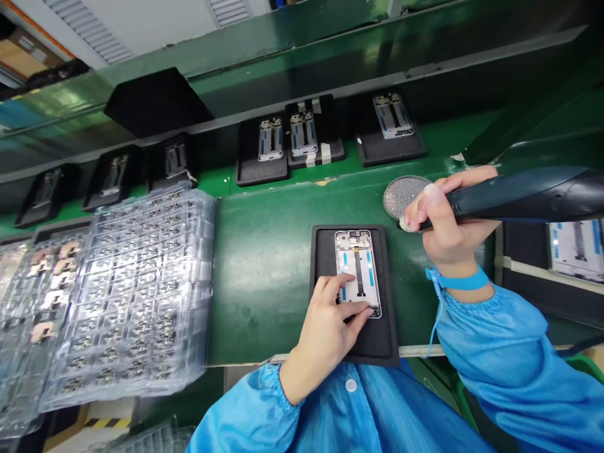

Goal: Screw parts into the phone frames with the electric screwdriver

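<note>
On a black foam tray [325, 248] in front of me lies an opened phone frame [353, 270], with a dark flex cable down its middle and blue strips. My left hand [330, 321] is closed at the phone's lower end, two fingertips pressed together on its bottom edge and another finger resting on the frame. Whatever small part is under those fingertips is hidden. My right hand [446, 220] grips a dark electric screwdriver [519, 194], its tip end just over a round perforated metal dish [403, 196].
Stacked clear plastic trays [141, 283] of small metal parts stand on the left. Along the back, more phone frames [270, 138] lie on black foam trays. Another phone frame [578, 245] is at the right edge. A green ledge [283, 63] runs across the back.
</note>
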The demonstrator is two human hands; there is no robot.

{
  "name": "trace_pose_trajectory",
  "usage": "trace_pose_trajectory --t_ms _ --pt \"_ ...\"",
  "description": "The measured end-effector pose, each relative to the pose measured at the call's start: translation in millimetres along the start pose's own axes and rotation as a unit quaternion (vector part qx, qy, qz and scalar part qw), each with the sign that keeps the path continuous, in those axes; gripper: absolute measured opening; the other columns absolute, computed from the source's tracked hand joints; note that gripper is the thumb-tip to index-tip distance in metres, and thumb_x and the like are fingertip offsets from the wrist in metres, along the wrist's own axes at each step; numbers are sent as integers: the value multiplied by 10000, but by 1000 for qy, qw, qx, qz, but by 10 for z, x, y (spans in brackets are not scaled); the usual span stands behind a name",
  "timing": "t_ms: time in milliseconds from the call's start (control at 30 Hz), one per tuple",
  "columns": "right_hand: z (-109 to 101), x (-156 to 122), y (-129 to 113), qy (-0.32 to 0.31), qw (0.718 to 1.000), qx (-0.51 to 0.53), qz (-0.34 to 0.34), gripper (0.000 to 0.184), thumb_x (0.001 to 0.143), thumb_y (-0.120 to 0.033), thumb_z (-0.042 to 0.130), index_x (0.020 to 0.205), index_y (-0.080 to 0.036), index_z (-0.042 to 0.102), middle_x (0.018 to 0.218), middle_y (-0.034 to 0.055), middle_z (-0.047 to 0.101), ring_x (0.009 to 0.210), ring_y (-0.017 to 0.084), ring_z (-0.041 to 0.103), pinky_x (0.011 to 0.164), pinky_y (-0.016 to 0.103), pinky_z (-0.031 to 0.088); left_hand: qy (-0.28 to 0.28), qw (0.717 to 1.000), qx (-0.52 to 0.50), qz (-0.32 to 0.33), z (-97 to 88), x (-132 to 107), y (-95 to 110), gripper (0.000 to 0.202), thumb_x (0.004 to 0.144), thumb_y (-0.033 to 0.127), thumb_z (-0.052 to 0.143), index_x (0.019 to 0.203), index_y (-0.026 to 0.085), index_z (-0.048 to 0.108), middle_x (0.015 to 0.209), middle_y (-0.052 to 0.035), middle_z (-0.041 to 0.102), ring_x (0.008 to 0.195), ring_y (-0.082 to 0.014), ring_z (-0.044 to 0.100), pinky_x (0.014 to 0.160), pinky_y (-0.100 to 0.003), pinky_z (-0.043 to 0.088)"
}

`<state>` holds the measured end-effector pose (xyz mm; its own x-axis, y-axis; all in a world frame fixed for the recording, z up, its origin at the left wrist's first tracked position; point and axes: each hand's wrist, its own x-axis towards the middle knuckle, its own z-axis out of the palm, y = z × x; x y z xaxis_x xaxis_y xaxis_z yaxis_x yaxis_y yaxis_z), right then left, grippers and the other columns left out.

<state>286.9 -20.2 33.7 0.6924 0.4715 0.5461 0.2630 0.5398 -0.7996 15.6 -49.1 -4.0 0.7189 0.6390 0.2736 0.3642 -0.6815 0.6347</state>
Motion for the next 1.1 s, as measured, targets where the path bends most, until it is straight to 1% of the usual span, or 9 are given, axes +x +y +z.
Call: trace_pose_trajectory --t_ms 133,233,333,433,533,633,733,833,1100 --pt "-7 30 40 2 1000 11 -9 515 995 -592 1038 1013 -312 607 633 -131 557 385 127 513 418 310 501 24 1000 15 7 -30 -14 15 69 1045 252 1038 1072 316 1033 1434 -122 880 1238 -336 703 894 -450 775" --pt "-14 84 47 17 999 22 -16 580 930 -607 1082 991 -299 595 602 -141 548 369 113 501 403 280 490 1 1000 12 2 -61 17 -16 50 1040 280 1051 1051 321 1025 1391 -114 882 1236 -335 719 963 -489 778" --pt "-50 201 18 35 999 33 -9 584 914 -587 1091 1002 -294 594 593 -148 523 392 101 481 432 262 489 -22 1000 7 7 -74 77 -84 53 1037 308 1060 1066 312 1015 1372 -112 876 1222 -329 733 1041 -523 755" --pt "-117 365 7 38 999 39 -7 551 952 -569 1069 1033 -289 601 602 -148 520 412 92 461 443 246 479 -34 999 13 10 -53 192 -172 54 1059 309 1036 1108 313 1013 1393 -119 871 1246 -340 723 1060 -540 717" --pt "-182 484 58 35 999 24 2 546 972 -586 1062 1034 -298 603 597 -140 539 402 105 470 420 256 465 -36 998 40 -14 -39 388 -258 56 1069 309 1023 1123 322 1013 1420 -121 871 1312 -382 708 1061 -573 675" --pt "-221 496 141 36 999 5 33 537 987 -621 1043 1030 -313 605 588 -143 543 386 129 489 405 284 471 -82 996 37 -25 -98 604 -342 112 1040 291 1051 1136 337 1017 1442 -108 864 1330 -385 702 1077 -577 661" --pt "-249 447 207 25 998 -7 61 519 1004 -636 1026 1033 -319 616 589 -140 556 388 144 505 404 307 494 -136 991 -1 0 -193 736 -421 173 999 252 1082 1126 352 1022 1436 -91 852 1296 -351 703 1115 -562 669" --pt "-280 413 241 15 998 -13 59 496 1001 -623 1037 1038 -328 640 600 -132 564 395 143 499 403 313 482 -131 991 -18 8 -234 752 -469 191 983 225 1088 1112 351 1024 1410 -89 851 1264 -343 701 1112 -561 675" --pt "-339 411 254 2 999 -29 39 426 1047 -586 1004 1049 -353 647 625 -123 548 401 151 484 389 341 474 -112 993 -33 7 -198 690 -493 232 987 204 1072 1150 360 1019 1398 -86 853 1268 -350 703 1097 -557 673"
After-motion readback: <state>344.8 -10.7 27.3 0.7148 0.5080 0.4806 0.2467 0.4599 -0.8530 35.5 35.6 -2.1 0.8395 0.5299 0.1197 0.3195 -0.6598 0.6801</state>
